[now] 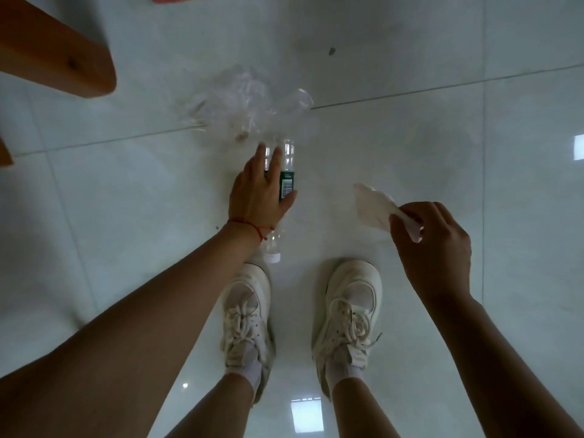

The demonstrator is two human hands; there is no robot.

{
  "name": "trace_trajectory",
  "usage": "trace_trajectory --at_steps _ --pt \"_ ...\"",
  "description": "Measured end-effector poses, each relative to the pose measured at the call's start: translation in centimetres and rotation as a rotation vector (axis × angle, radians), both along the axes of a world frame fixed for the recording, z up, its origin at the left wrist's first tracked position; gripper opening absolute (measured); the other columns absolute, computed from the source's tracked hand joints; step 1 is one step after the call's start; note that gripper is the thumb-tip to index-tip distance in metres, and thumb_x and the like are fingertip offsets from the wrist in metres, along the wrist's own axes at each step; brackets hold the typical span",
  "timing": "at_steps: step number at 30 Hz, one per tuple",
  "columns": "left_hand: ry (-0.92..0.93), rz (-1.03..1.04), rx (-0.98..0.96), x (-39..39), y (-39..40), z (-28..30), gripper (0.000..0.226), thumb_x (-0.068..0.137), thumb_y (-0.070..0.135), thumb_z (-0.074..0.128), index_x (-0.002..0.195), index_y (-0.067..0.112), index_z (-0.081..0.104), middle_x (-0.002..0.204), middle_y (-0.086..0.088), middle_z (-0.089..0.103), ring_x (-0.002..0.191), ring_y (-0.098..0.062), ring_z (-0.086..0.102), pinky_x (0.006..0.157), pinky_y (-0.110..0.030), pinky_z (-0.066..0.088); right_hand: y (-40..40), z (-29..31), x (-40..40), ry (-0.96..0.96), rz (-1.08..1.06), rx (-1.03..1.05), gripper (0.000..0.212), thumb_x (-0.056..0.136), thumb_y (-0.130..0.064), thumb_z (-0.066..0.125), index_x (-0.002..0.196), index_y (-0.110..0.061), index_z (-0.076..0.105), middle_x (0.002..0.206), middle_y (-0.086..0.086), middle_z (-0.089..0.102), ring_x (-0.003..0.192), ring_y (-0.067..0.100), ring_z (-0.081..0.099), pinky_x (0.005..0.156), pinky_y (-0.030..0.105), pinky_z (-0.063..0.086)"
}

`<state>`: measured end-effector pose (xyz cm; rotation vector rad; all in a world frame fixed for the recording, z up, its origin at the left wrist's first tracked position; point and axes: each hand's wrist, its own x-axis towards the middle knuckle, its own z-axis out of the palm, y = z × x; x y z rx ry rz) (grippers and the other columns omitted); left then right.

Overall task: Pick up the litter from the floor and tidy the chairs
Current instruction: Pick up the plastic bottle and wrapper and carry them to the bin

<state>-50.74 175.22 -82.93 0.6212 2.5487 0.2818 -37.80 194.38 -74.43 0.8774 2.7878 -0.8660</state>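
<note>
Left hand point(257, 191) grasps bottle point(286, 175); right hand point(433, 245) pinches tissue point(371, 205).
Bottle looks empty, light, slick, crushable: grip mid-label. Left fingers curled around it.

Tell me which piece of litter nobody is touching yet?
The crumpled clear plastic bag, lying alone ahead. The left hand grips the bottle; the right hand pinches the tissue.

The left hand point(257, 191) is covering the middle of the bottle point(286, 172), hiding its contact with the floor. The clear plastic bag point(237, 105) is blurring. The wooden chair point(53, 49) is being cropped by the frame edge.
</note>
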Motion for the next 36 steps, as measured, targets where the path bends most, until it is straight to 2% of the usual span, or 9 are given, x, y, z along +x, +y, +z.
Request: trace_trajectory --at_steps 5,11,15,24,30,36 --pt "-0.041 0.214 0.045 0.1 1.0 -1.6 0.081 0.080 0.028 0.065 0.144 0.014 0.018 0.147 -0.024 0.024 0.116 -0.044 0.043 0.073 -0.054 0.049 0.3 -2.0 -0.7 -0.023 0.018 -0.027 0.009 0.083 -0.010 0.063 0.087 -0.003 0.064 0.085 0.012 0.064 0.064 0.027 0.057 0.056 0.034 0.045" --pt "-0.058 0.209 0.065 0.6 0.8 -1.1 0.082 0.077 0.028 0.068 0.143 0.015 0.021 0.141 -0.023 0.034 0.115 -0.042 0.045 0.071 -0.052 0.050 0.2 -2.2 -2.5 0.009 0.047 -0.030 0.011 0.084 -0.011 0.062 0.088 -0.002 0.064 0.087 0.013 0.065 0.065 0.027 0.057 0.056 0.032 0.043" --pt "-0.089 0.230 0.097 0.5 0.9 2.2 0.085 0.077 0.031 0.069 0.144 0.015 0.019 0.142 -0.020 0.033 0.118 -0.039 0.044 0.073 -0.053 0.050 0.2 -0.3 -3.5 0.028 0.060 -0.017 0.011 0.084 -0.013 0.061 0.088 -0.002 0.063 0.087 0.013 0.065 0.066 0.027 0.058 0.055 0.034 0.045" --pt "0.016 0.272 0.225 -0.5 -0.4 17.8 0.083 0.074 0.027 0.074 0.140 0.008 0.028 0.137 -0.023 0.041 0.117 -0.040 0.048 0.064 -0.055 0.056 0.1 10.8 -5.2 0.036 0.053 0.000 0.008 0.084 -0.012 0.061 0.087 -0.005 0.063 0.085 0.011 0.063 0.063 0.026 0.056 0.057 0.028 0.036" --pt "0.083 0.304 0.236 -1.5 -1.9 29.6 0.084 0.071 0.029 0.076 0.138 0.004 0.031 0.132 -0.026 0.045 0.114 -0.043 0.050 0.062 -0.055 0.056 -0.1 21.2 -7.2 0.087 0.119 0.013 0.009 0.083 -0.013 0.062 0.087 -0.005 0.062 0.085 0.011 0.064 0.063 0.029 0.058 0.053 0.032 0.045" --pt "0.156 0.369 0.259 -3.1 -3.5 40.3 0.084 0.070 0.030 0.076 0.137 0.003 0.032 0.129 -0.027 0.047 0.110 -0.043 0.053 0.062 -0.053 0.056 0.1 31.5 -8.3 0.167 0.256 0.087 0.008 0.080 -0.008 0.068 0.084 -0.003 0.063 0.080 0.011 0.064 0.060 0.028 0.060 0.049 0.028 0.045"
